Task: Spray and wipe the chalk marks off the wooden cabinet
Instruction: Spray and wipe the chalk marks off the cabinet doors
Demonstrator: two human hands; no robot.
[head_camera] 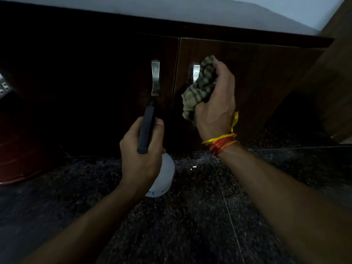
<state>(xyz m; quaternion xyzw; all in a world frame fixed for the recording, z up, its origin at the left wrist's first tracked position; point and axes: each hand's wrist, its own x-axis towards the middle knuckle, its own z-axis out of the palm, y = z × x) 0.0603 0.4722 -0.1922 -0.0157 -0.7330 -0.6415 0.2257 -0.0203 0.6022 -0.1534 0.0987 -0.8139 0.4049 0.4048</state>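
Observation:
The dark wooden cabinet (257, 73) fills the upper half of the head view, with two doors and a steel handle on each. My left hand (142, 155) grips a spray bottle (163, 180) with a white body and a black spray head, its nozzle aimed at the left door just under the left handle (155, 78). My right hand (217, 103) holds a bunched checked cloth (198, 88) against the right door, over the right handle (195, 72). In this dim light I can make out no chalk marks.
Dark speckled stone floor (190, 216) runs below the cabinet. A reddish round object (17, 164) lies at the left edge. A wooden panel (335, 82) stands at the right. A pale wall (171, 8) rises above the cabinet top.

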